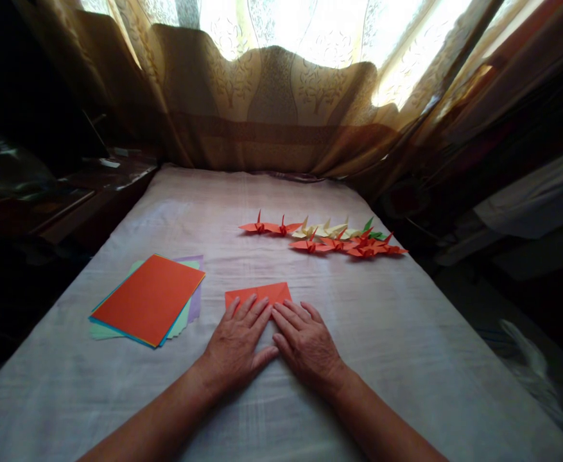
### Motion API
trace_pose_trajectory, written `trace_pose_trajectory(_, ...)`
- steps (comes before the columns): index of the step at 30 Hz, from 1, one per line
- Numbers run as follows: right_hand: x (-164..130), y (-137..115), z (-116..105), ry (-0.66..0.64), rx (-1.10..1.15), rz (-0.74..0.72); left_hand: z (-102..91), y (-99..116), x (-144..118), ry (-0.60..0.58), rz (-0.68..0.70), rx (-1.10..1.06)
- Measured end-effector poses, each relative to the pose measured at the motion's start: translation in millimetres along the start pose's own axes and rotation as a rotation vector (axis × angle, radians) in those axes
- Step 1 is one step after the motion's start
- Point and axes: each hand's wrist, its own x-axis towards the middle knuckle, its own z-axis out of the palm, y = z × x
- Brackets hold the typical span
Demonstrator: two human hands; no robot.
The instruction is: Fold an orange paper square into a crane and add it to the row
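- Red-orange paper (274, 292): flat, just ahead of the hands, near edge partly hidden under fingers; crease lines visible, R corner a bit farther out than L.
- L hand (237, 343): palm down, fingers slightly spread, tips pressing on paper; not pinching anything.
- R hand (307, 350): also palm down, fingers loosely spread, inner fingertips at paper's R part; no pinch either.
- Thumbs point in twd each other, tips v. close; can't tell if touching.
- Paper stack (151, 298): L of L hand, well apart from it; orange sheet on top, blue, mint & purple edges sticking out, a bit askew.
- Folded cranes, beyond hands & mostly to R, approx. 2 rows: orange ones (311, 246), pale yellow ones (305, 231) in far row, green (375, 235) at far R.
- Pale cloth (382, 385): under hands, paper, stack & cranes.
- Patterned curtain (271, 96): farthest ahead of hands, bright light thru top.
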Motion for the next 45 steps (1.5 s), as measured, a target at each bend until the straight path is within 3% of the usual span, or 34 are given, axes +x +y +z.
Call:
trace_pose_trajectory(5,-9,7,-9,-0.080,-0.032,0.007,-2.9,1,1,-0.034,-0.004,0.014)
trace_pose_trajectory(12,-23,18,-19,-0.094,-0.107,0.092,-4.2,0,2,-0.068,-0.003,-0.004)
trace_pose_trajectory(22,-17,9,-19,-0.152,-0.167,0.159,-17.6,4,8,-0.211,-0.051,-0.041)
trace_pose_trajectory(29,-16,7,-20,-0.190,-0.152,0.212,-23.4,-7,7,-0.294,0.010,-0.058)
trace_pose_trajectory(35,-16,6,-20,-0.200,-0.126,0.241,-35.1,-22,-8,-0.352,0.035,-0.027)
trace_pose_trajectory(45,-17,6,-18,-0.175,-0.137,0.239,-49.1,-53,-48,-0.330,0.021,0.018)
